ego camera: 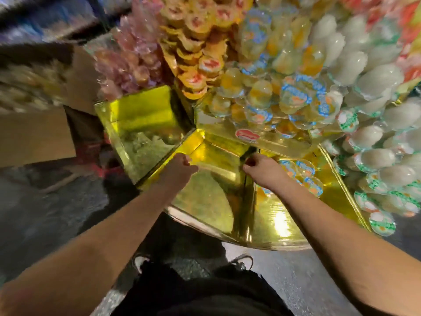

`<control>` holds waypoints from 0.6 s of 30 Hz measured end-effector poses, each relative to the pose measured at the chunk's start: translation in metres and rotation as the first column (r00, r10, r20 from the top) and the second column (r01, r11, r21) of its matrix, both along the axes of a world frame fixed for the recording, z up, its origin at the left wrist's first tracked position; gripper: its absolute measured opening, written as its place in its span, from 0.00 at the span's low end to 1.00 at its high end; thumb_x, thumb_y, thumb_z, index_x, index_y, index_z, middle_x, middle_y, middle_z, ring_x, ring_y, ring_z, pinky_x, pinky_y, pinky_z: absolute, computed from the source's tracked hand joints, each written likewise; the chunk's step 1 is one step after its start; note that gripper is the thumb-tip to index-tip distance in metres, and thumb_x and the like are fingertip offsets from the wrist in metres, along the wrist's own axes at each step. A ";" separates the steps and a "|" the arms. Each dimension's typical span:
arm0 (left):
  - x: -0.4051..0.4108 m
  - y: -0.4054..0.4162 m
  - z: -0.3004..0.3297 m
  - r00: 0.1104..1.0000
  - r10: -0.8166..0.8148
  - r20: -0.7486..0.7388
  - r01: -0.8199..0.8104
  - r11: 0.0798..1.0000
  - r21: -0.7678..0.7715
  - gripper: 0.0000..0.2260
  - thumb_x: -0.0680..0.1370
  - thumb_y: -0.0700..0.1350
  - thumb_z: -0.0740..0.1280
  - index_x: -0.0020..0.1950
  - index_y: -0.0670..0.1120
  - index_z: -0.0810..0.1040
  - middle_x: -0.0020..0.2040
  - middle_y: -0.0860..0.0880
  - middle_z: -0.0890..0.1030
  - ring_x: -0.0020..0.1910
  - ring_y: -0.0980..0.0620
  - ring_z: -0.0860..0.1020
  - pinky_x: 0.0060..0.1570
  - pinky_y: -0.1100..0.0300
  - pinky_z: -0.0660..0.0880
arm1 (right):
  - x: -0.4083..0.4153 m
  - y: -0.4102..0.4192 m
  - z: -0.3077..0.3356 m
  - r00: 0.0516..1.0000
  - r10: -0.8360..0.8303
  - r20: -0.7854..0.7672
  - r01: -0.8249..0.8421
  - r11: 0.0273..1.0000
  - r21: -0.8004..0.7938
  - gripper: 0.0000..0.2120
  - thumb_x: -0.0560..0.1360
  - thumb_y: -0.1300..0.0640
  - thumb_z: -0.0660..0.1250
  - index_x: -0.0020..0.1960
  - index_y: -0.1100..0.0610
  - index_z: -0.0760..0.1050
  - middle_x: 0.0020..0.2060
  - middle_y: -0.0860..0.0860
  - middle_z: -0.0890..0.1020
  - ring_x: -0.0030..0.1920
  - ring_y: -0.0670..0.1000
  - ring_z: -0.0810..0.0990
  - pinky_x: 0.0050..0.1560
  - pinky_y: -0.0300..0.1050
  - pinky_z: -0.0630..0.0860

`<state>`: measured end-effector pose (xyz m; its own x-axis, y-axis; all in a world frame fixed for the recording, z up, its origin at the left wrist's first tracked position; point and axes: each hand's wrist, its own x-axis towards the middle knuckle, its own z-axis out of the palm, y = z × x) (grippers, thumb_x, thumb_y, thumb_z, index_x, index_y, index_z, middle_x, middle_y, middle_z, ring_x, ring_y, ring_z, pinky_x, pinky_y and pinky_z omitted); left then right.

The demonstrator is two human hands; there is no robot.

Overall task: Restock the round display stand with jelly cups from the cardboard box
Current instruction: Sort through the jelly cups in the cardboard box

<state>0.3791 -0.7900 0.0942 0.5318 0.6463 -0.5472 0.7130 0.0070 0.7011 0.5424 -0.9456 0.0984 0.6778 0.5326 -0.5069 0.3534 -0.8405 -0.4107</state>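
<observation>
Black trousers (205, 293) and two shoes (241, 262) fill the bottom edge, and both forearms reach up from there toward the stand (280, 224), a gold foil display split into wedge bays.

Jelly cups (303, 176), the blue-lidded yellow kind, lie in a small cluster just at 3 o'clock from the right hand (262, 169), in the bay on the far side of a dark upright divider (247, 190). More of them are heaped on the tier above, toward 12 o'clock, with white green-lidded cups (376, 156) banked at 3 o'clock and orange (193, 53) and pink (134, 53) stacks at 11.

Right grip: fingers curled at the top of the divider, apparently pinching its edge, though the fingertips are hidden behind the knuckles. Left hand (180, 166) sits at 9 o'clock of the right one, its fingers curled on the near rim of the bare centre bay (216, 160). No cup shows in either hand.

My reading is that both hands are squaring up the bay before filling it. What the next move turns on is that the supply lies well apart from both grips: the box (34, 133) is at 9 to 10 o'clock, low on the floor, its flap open and its contents blurred. So the left hand is nearer and would have to swing away from the stand to fetch cups.
</observation>
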 end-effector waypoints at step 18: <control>-0.344 0.387 0.035 0.966 0.091 -0.243 0.025 0.900 0.435 0.07 0.80 0.46 0.65 0.57 0.47 0.74 0.50 0.51 0.75 0.47 0.54 0.76 0.48 0.57 0.76 | -0.279 0.443 0.020 0.779 0.624 0.059 -0.625 0.780 0.013 0.16 0.79 0.50 0.64 0.62 0.57 0.77 0.59 0.56 0.81 0.59 0.58 0.79 0.55 0.44 0.73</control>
<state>0.0351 -0.4033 0.1292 0.3881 0.8635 -0.3222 0.8699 -0.2277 0.4375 0.2635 -0.5028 0.1183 0.2143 0.8621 -0.4592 0.8165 -0.4162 -0.4002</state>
